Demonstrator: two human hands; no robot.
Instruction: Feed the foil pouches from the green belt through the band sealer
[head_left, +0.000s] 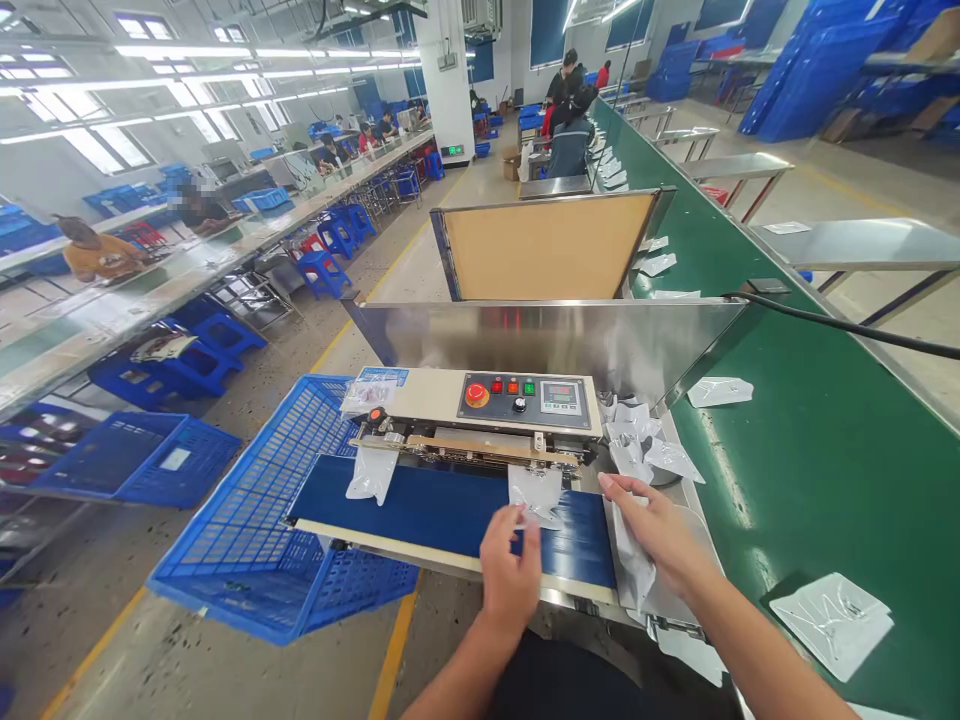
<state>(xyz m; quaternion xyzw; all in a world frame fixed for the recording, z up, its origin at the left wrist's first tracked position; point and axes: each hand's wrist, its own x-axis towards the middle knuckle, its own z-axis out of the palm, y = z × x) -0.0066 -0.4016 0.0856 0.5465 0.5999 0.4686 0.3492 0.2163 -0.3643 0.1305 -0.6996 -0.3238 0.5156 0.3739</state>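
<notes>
A sealing machine (472, 405) with a blue belt (450, 510) stands in front of me. One white pouch (534, 492) hangs from its sealing strip at the right, and another white pouch (373, 470) is at the left end. Just below the right-hand pouch is my left hand (511, 570), thumb and fingers apart, nothing visibly gripped. My right hand (660, 530) reaches over the metal side plate with its fingers stretched out. Beneath it lies a white pouch (634, 565), partly hidden; I cannot tell whether they touch. Several white pouches (637, 440) are piled just beyond it.
A blue crate (225, 600) sits under the belt's left end. A green conveyor (825, 470) runs along the right, carrying a white pouch (832, 622) and others. A metal panel (540, 335) stands behind the machine. A black cable (847, 325) crosses the conveyor. People sit farther off.
</notes>
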